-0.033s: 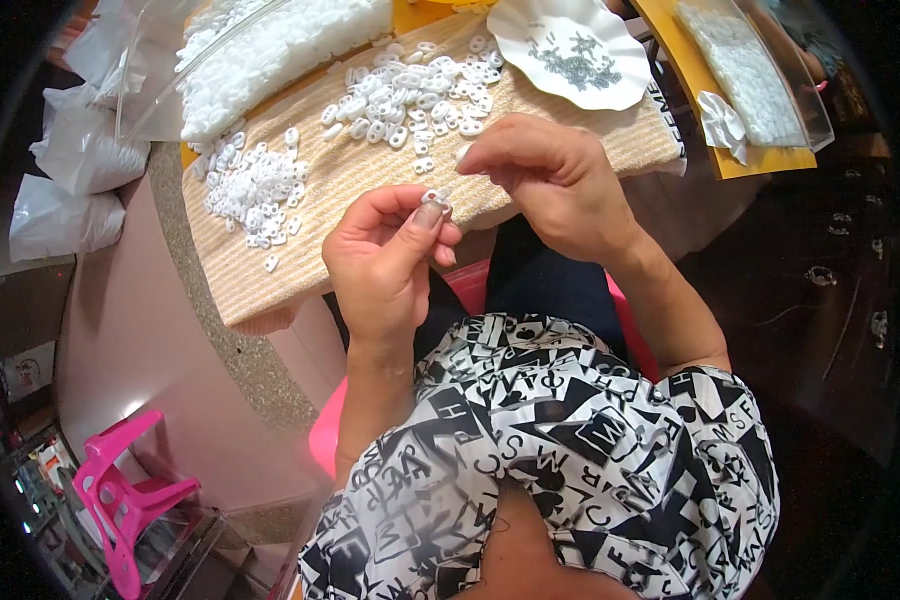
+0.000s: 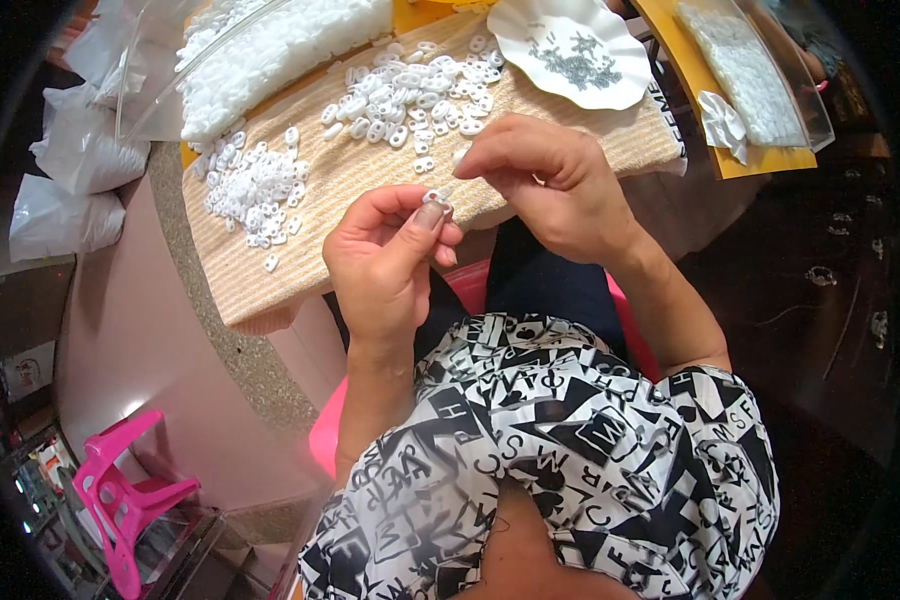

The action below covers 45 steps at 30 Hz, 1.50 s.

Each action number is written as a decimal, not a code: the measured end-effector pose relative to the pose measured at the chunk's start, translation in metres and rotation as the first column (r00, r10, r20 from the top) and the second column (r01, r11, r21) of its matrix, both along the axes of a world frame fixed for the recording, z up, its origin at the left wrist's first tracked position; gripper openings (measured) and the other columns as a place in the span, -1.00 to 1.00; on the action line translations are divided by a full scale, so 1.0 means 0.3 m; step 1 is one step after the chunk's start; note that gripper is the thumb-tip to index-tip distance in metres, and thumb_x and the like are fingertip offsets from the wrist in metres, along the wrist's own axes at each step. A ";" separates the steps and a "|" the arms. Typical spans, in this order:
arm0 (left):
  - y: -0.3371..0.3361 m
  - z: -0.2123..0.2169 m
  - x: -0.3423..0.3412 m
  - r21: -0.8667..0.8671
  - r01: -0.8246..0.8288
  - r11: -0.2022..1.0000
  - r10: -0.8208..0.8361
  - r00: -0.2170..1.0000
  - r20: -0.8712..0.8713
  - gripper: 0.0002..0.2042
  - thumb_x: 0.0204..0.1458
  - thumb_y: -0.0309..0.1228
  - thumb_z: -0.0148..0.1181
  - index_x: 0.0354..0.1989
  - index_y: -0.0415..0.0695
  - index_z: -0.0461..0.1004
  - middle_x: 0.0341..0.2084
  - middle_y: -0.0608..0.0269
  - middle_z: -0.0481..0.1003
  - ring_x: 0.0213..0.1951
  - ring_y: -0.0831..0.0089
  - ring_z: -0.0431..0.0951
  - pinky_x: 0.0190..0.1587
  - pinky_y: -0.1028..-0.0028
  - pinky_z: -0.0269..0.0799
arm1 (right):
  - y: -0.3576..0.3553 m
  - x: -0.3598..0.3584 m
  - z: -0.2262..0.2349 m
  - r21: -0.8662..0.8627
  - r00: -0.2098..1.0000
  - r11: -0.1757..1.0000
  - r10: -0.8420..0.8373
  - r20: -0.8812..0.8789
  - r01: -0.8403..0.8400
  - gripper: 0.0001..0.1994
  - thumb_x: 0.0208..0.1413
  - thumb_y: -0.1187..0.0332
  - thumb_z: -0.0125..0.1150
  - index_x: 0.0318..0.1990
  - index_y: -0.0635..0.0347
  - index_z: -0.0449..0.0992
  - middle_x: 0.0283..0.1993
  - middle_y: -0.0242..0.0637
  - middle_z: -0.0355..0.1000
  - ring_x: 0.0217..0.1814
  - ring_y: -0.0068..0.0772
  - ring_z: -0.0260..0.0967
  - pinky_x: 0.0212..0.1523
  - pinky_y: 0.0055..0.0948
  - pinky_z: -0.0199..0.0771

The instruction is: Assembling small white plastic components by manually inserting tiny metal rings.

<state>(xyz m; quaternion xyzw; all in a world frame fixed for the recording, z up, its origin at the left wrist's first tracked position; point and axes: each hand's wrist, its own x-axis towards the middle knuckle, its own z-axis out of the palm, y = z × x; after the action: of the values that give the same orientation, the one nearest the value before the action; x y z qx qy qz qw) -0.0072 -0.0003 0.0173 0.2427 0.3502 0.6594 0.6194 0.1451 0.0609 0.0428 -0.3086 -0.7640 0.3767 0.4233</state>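
My left hand (image 2: 380,255) pinches a small white plastic piece with holes (image 2: 436,199) between thumb and fingers, above the table's near edge. Just to its right, my right hand (image 2: 560,185) is closed, its fingertips pressed around a tiny white part (image 2: 459,156) that they mostly cover. The two hands are close together but apart. Beyond them, a pile of white oval two-holed pieces (image 2: 410,95) lies on a striped beige cloth (image 2: 350,165). A second pile of smaller white pieces (image 2: 255,190) spreads at the left.
A scalloped white plate (image 2: 620,85) holds small dark grey pins at the far right. A clear bin of white parts (image 2: 280,60) stands at the back left; another clear container (image 2: 755,85) is at the right. White bags (image 2: 65,215) and a pink stool (image 2: 130,495) are at left.
My right fingertips have shifted very slightly left and down, toward my left hand, along with the tiny white part. My left hand has barely moved.
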 end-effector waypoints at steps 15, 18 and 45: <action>-0.024 0.025 0.019 -0.015 0.049 0.999 -0.048 0.996 0.081 -0.90 -0.07 -0.64 0.05 -0.34 -0.36 0.36 -0.55 0.08 0.44 -0.58 0.49 0.45 -0.57 0.63 0.40 | -0.015 -0.018 0.026 0.398 0.991 0.916 -0.010 0.135 -0.045 -0.81 -0.37 0.49 0.19 -0.48 0.21 0.40 -0.46 -0.24 0.29 -0.42 -0.22 0.26 -0.43 -0.41 0.30; -0.031 0.030 0.027 -0.014 0.033 0.999 -0.031 0.990 0.138 -0.90 -0.06 -0.64 0.04 -0.34 -0.36 0.35 -0.55 0.07 0.44 -0.59 0.48 0.45 -0.56 0.62 0.40 | -0.021 -0.030 0.012 0.503 0.993 0.864 -0.064 0.098 0.006 -0.78 -0.42 0.45 0.21 -0.49 0.22 0.38 -0.47 -0.24 0.28 -0.44 -0.23 0.23 -0.44 -0.41 0.29; -0.027 0.025 0.013 0.031 0.008 0.999 -0.006 0.998 -0.062 -0.88 -0.08 -0.63 0.06 -0.33 -0.36 0.36 -0.52 0.03 0.45 -0.56 0.45 0.47 -0.55 0.62 0.39 | -0.037 0.002 0.054 -0.581 0.982 0.808 -0.019 -0.186 -0.094 -0.83 -0.11 0.54 0.15 -0.30 0.37 0.49 -0.46 -0.35 0.44 -0.43 -0.70 0.32 -0.41 -0.72 0.34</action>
<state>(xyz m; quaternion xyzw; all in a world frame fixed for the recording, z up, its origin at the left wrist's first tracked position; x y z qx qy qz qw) -0.0032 -0.0082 0.0248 0.2737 0.3580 0.6549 0.6067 0.1458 0.0499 0.0589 -0.3733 -0.5740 0.6291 0.3679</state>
